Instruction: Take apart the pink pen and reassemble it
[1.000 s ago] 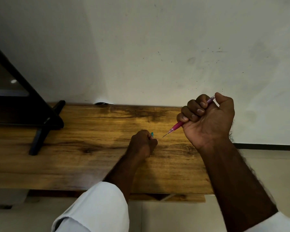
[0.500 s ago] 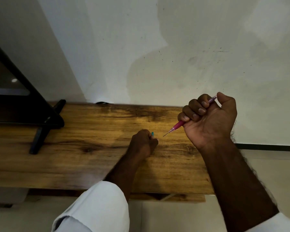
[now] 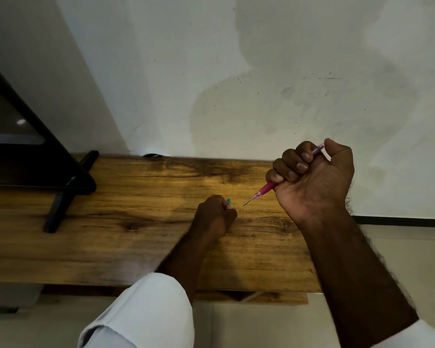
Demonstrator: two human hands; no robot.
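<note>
My right hand [image 3: 314, 182] is raised above the right end of the wooden shelf [image 3: 126, 237] and grips the pink pen [image 3: 265, 189] in a fist. The pen's thin metal tip points down and left, and its translucent rear end sticks out by the thumb. My left hand [image 3: 215, 214] rests low on the shelf with its fingers curled round a small teal piece [image 3: 228, 202], of which only the end shows. The pen tip and the teal piece are a short gap apart.
A black screen on a black stand [image 3: 60, 197] occupies the shelf's left end. A marked white wall [image 3: 261, 84] rises directly behind the shelf. Pale floor lies below, and a dark cable [image 3: 152, 155] shows at the shelf's back edge.
Both hands hold almost the same pose throughout. My right hand with the pen has shifted only slightly, and the shadow on the wall has moved.
</note>
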